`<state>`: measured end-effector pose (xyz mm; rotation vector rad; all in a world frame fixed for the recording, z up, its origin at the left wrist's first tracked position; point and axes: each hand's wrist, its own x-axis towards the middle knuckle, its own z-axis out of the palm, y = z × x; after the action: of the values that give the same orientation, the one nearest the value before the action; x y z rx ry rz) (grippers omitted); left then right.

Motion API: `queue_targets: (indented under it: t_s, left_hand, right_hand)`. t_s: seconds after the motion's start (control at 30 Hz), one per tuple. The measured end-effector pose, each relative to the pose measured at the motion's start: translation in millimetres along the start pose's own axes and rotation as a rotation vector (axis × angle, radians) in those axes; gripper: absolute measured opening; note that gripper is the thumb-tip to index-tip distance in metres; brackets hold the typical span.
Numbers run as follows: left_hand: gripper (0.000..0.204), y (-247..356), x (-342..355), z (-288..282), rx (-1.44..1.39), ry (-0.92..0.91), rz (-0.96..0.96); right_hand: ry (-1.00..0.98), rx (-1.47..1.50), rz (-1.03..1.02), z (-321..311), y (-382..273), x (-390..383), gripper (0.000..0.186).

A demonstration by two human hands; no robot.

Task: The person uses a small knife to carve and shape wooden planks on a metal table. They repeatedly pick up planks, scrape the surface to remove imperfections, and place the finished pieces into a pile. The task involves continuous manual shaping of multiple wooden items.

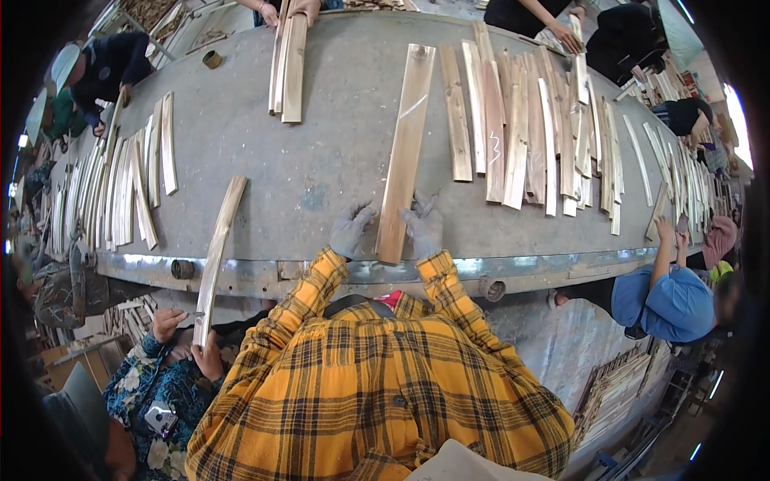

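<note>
A long wooden board with a pale slanting mark lies in front of me, its near end close to the table's front edge. My left hand, in a grey glove, is just left of that end. Its fingers are bent and apart, with a small gap to the wood and nothing visible in them. My right hand, gloved too, has its fingertips against the board's right edge. Something small and dark shows by its forefinger, too small to name.
Many boards lie in a loose row on the grey table to the right, more strips at the left. A person at lower left holds one board. Co-workers handle strips across the table and at right. A metal ring sits far left.
</note>
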<state>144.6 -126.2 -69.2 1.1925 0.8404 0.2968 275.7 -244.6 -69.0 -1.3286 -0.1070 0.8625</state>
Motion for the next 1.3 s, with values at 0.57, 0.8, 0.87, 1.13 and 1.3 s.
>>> queue_targets:
  t_s: [0.57, 0.8, 0.87, 1.13, 1.3]
  left_hand:
    - [0.087, -14.2, -19.8, -15.4, 1.133, 0.017, 0.080]
    - [0.056, 6.0, -45.6, -96.3, -0.221, -0.254, -0.325]
    - [0.051, 14.2, -55.3, -91.4, -0.341, -0.234, -0.335]
    - [0.048, 11.6, -72.9, -84.4, 0.311, 0.027, 0.048]
    - [0.061, 20.5, -116.5, -91.3, 1.057, 0.294, 0.505]
  right_hand:
    - [0.727, -0.574, -0.339, -265.4, -154.6, 79.6, 0.054]
    - [0.556, -0.414, -0.308, -185.3, -116.3, 54.9, 0.048]
    - [0.467, -0.363, -0.255, -158.3, -105.5, 47.0, 0.045]
    - [0.138, -0.435, -0.229, -72.9, -66.3, 21.2, 0.030]
    - [0.053, -0.441, -0.040, -23.7, -54.9, 36.4, 0.040]
